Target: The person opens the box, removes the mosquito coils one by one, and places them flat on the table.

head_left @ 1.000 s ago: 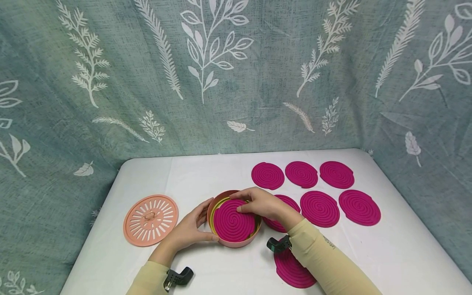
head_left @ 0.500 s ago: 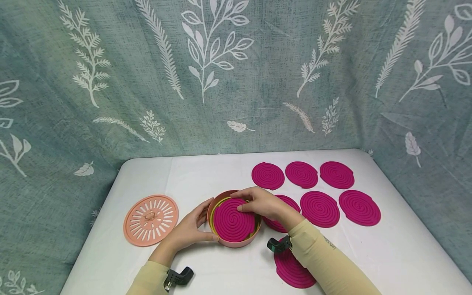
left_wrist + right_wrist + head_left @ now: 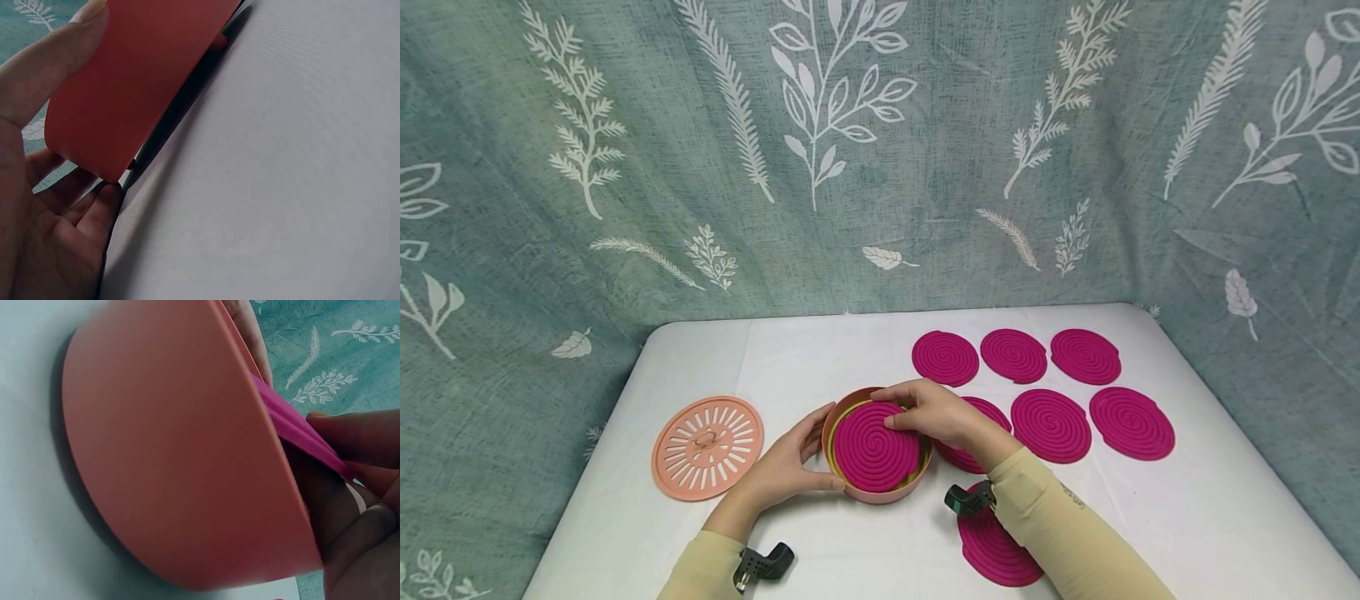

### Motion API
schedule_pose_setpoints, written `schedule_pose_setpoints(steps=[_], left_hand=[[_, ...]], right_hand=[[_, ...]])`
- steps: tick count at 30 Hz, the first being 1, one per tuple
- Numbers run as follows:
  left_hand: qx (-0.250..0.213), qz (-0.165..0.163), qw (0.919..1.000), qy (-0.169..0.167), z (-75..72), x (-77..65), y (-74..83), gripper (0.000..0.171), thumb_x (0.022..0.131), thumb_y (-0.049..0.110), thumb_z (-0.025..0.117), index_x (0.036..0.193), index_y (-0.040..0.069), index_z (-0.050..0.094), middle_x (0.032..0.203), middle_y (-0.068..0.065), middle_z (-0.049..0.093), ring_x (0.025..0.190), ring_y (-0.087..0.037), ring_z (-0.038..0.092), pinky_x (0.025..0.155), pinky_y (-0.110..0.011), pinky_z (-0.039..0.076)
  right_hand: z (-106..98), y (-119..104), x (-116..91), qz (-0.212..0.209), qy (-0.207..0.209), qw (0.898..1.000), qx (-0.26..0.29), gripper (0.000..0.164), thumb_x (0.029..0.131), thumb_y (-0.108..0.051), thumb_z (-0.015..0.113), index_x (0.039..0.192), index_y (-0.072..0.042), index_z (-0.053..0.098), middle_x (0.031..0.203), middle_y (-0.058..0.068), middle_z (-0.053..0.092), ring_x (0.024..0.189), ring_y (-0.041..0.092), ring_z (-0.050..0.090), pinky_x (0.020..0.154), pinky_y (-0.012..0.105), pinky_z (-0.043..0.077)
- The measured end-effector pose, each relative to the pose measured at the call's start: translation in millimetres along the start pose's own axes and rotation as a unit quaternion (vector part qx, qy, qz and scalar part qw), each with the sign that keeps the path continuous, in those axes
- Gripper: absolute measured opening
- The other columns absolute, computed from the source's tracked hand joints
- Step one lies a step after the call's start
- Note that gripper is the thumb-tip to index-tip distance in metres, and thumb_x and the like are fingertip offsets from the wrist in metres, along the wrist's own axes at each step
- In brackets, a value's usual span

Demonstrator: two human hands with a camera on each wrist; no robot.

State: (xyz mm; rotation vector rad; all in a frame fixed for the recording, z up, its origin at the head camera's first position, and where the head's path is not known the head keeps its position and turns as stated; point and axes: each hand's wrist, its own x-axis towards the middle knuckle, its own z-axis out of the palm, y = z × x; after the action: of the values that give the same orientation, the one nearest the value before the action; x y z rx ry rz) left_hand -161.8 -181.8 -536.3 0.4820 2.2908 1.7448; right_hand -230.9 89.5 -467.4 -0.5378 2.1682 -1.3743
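A round coral container (image 3: 877,497) stands on the table, with a yellow ring showing inside it. My left hand (image 3: 786,467) grips its left side, thumb at the front and fingers behind; the left wrist view shows the container wall (image 3: 137,75) between them. My right hand (image 3: 936,412) pinches the upper right edge of a magenta mosquito coil (image 3: 876,450) over the container's mouth. In the right wrist view the coil (image 3: 300,431) tilts out above the rim, with the thumb on top and other fingers reaching down inside. What lies under the coil is hidden.
To the left lies a coral slotted lid (image 3: 703,439) with a small ring handle. Several more mosquito coils (image 3: 1050,426) lie flat in rows on the right. Another coil (image 3: 996,550) sits nearer, partly beneath my right forearm. A patterned curtain (image 3: 880,208) hangs behind the table.
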Motion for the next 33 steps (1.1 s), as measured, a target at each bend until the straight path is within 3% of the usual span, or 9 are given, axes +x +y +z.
schedule_pose_setpoints(steps=[7,15,33], left_hand=[[0.000,0.001,1.0000,0.000,-0.3,-0.3,0.6,0.116,0.062,0.031,0.096,0.156,0.029,0.029,0.153,0.007,0.037,0.141,-0.010,0.034,0.113,-0.020,0.031],[-0.007,0.012,0.9999,-0.005,-0.2,0.1,-0.4,0.115,0.063,0.028,0.096,0.156,0.028,0.029,0.154,0.006,0.035,0.142,-0.013,0.033,0.114,-0.022,0.031],[-0.004,0.006,1.0000,-0.004,-0.3,-0.5,-3.5,0.116,0.063,0.028,0.096,0.157,0.026,0.028,0.155,0.005,0.035,0.142,-0.012,0.031,0.114,-0.021,0.030]], right_hand=[[-4.8,-1.4,-4.6,-0.014,0.017,1.000,-0.001,0.043,0.089,-0.009,0.073,0.131,-0.013,0.066,0.117,0.006,0.067,0.089,0.017,0.063,0.073,0.027,0.058],[-11.0,-0.3,-10.5,-0.020,0.016,0.996,0.082,0.045,0.092,-0.005,0.069,0.136,-0.006,0.060,0.127,0.016,0.061,0.086,0.020,0.068,0.074,0.034,0.063],[-25.1,2.4,-29.4,-0.019,0.072,0.989,0.128,0.047,0.093,-0.004,0.066,0.139,-0.004,0.056,0.132,0.016,0.058,0.085,0.021,0.069,0.074,0.038,0.063]])
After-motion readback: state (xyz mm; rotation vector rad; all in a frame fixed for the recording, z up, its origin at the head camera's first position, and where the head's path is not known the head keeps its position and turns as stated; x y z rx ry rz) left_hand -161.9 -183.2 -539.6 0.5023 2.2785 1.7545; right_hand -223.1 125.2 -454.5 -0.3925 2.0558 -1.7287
